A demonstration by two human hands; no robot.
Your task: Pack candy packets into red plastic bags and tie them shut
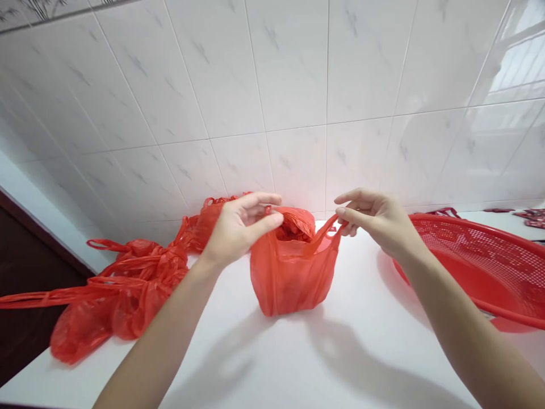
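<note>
A red plastic carrier bag (pixel 293 278) stands upright in front of me on the white table, its top partly open with crumpled red plastic showing in the mouth. My right hand (pixel 368 218) pinches the bag's right handle between thumb and fingers, drawing it up and to the right. At the bag's left side my left hand (pixel 247 224) is curled with a bit of red plastic between thumb and fingers; most of the left handle is hidden behind it.
Several knotted red plastic bags (pixel 128 307) are heaped at the left, some handles trailing past the table edge. A red mesh basket (pixel 472 221) stands at the right, with small red packets (pixel 532 216) behind it. A white tiled wall (pixel 293 68) rises behind the table (pixel 230 352).
</note>
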